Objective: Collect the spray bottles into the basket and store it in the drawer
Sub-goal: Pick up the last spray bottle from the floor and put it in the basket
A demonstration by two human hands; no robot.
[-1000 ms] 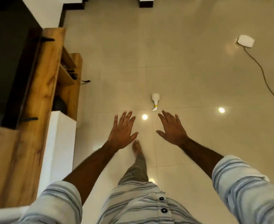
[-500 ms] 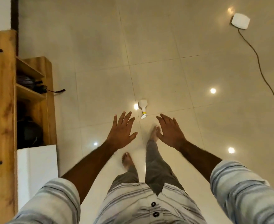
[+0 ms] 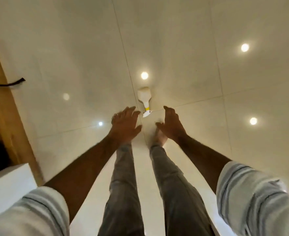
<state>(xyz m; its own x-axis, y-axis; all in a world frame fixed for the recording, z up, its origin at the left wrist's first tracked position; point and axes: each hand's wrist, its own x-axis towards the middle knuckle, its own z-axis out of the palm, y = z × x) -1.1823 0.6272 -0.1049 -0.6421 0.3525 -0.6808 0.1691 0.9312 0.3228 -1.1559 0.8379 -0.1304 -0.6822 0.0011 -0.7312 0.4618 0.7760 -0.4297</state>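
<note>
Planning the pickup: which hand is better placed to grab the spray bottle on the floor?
Probably the left hand: its open fingertips sit right beside the nozzle end of the spray bottle. The right hand is farther off.

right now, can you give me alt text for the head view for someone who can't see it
A white spray bottle with a yellow collar lies on its side on the glossy tiled floor, nozzle toward the person. The empty left hand and right hand reach toward it, open, neither touching. A wooden cabinet lines the left edge.
</note>
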